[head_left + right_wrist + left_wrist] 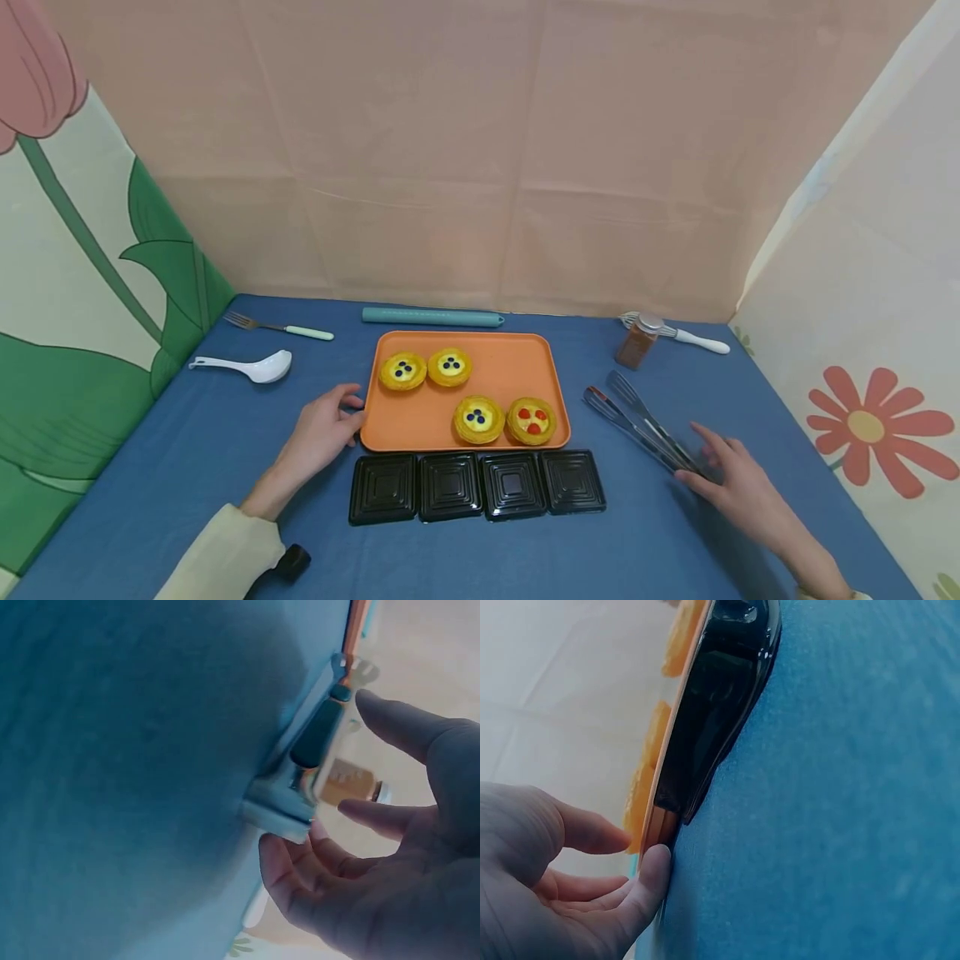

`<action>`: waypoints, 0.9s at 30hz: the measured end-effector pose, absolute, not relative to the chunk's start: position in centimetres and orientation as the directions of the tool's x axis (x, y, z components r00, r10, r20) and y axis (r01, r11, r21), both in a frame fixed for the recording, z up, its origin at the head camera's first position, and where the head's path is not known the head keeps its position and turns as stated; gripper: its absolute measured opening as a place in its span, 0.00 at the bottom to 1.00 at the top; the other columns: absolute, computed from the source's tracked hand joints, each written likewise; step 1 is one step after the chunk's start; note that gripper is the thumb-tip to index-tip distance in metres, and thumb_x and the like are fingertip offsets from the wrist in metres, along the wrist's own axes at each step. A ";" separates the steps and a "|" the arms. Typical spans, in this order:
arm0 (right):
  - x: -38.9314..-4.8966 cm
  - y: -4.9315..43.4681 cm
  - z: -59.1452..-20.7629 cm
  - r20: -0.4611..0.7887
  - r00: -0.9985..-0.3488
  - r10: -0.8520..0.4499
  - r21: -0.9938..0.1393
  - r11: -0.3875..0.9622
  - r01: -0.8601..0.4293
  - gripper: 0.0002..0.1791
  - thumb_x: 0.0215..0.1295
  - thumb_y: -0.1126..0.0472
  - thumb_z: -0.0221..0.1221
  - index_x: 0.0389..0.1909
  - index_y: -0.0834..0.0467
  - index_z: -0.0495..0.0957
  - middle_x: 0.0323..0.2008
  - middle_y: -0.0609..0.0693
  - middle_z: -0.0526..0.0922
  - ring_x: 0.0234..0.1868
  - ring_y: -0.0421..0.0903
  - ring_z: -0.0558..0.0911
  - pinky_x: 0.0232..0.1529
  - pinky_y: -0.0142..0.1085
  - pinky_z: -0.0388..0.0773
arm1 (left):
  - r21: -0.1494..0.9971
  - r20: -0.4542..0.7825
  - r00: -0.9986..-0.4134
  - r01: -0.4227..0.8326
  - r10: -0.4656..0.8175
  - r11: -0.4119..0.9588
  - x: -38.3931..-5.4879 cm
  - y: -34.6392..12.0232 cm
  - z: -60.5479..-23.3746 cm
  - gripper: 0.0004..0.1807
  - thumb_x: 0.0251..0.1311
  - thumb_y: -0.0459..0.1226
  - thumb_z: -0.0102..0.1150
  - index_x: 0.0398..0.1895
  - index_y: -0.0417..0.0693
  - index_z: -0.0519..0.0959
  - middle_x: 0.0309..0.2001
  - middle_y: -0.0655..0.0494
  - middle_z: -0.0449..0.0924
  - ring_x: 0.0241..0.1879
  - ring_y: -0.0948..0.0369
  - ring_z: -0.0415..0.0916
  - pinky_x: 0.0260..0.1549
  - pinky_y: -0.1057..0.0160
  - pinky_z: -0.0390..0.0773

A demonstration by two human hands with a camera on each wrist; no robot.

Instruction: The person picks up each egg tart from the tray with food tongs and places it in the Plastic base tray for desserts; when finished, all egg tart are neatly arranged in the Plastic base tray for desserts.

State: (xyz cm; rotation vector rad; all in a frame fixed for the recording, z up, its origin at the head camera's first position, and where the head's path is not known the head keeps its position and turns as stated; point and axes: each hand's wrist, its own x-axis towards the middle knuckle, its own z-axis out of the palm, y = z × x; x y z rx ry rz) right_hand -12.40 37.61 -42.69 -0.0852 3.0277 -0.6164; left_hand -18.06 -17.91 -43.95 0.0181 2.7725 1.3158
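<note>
My left hand (321, 429) is at the left edge of an orange tray (420, 427), its thumb (654, 870) right at the rim and its fingers bent beside it. On the tray lie several toy egg tarts, three with blue dots and one egg tart (532, 421) with red dots. My right hand (738, 483) reaches around the handle end of metal tongs (648, 433) lying on the blue cloth. Its thumb and fingers are spread apart, with some fingertips (276, 851) close to the silver end in the right wrist view.
In front of the tray is a row of black square dishes (450, 486). A white spoon (258, 367) and a fork (300, 331) lie at left. Behind the tray is a long teal box (432, 317). A brown-filled shaker jar (637, 343) and a white-handled whisk (697, 339) are at back right.
</note>
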 end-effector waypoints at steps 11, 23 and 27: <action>-13.3 38.0 -43.4 -0.147 -0.986 -0.072 -0.530 0.848 0.017 0.48 0.66 0.43 0.64 0.74 0.70 0.57 0.47 0.58 0.77 0.44 0.52 0.76 0.43 0.51 0.76 | 0.769 -0.053 -0.996 0.009 0.077 0.639 -18.3 -18.1 -44.3 0.27 0.67 0.29 0.54 0.68 0.27 0.67 0.52 0.39 0.76 0.28 0.60 0.77 0.28 0.61 0.79; -14.1 37.4 -44.1 -0.118 -0.991 -0.068 -0.569 0.822 0.011 0.43 0.69 0.45 0.63 0.74 0.65 0.60 0.43 0.56 0.79 0.38 0.49 0.74 0.37 0.43 0.71 | 0.817 -0.061 -0.993 0.008 0.101 0.577 -18.6 -18.6 -44.9 0.26 0.68 0.29 0.54 0.69 0.31 0.68 0.52 0.42 0.73 0.30 0.58 0.76 0.28 0.62 0.79; -14.2 37.1 -44.2 -0.102 -0.992 -0.068 -0.574 0.819 0.003 0.42 0.69 0.46 0.63 0.74 0.64 0.61 0.42 0.56 0.78 0.37 0.49 0.73 0.36 0.42 0.69 | 0.825 -0.070 -0.993 -0.006 0.090 0.566 -18.6 -18.5 -45.0 0.26 0.68 0.29 0.54 0.69 0.32 0.68 0.53 0.42 0.73 0.32 0.58 0.76 0.29 0.62 0.80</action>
